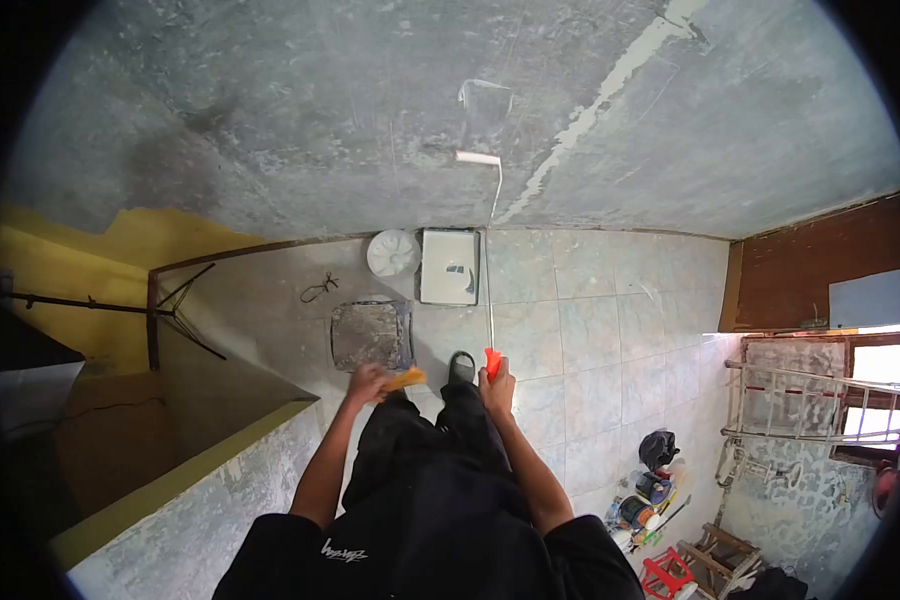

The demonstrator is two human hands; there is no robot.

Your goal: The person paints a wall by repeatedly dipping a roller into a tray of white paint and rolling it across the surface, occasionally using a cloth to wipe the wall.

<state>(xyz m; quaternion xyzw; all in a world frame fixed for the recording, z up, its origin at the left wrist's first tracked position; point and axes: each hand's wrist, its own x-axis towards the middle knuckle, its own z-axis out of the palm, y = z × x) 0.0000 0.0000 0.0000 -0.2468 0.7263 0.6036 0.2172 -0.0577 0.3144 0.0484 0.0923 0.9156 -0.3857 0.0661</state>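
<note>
My right hand is closed round the red-orange handle of a long paint roller. Its thin metal rod runs forward over the floor, and the white roller lies against or just in front of the grey wall. In my left hand is a yellow-orange object, perhaps a cloth or sponge; its exact kind is hard to tell. Ahead, by the wall, a rectangular tray with whitish content stands beside a round white bucket. A worn dark stool or board lies near my left hand.
A black tripod stand is at the left, above a low wall. Paint cans, a black bag and a red stool are at the lower right. A ladder hangs or leans at the far right.
</note>
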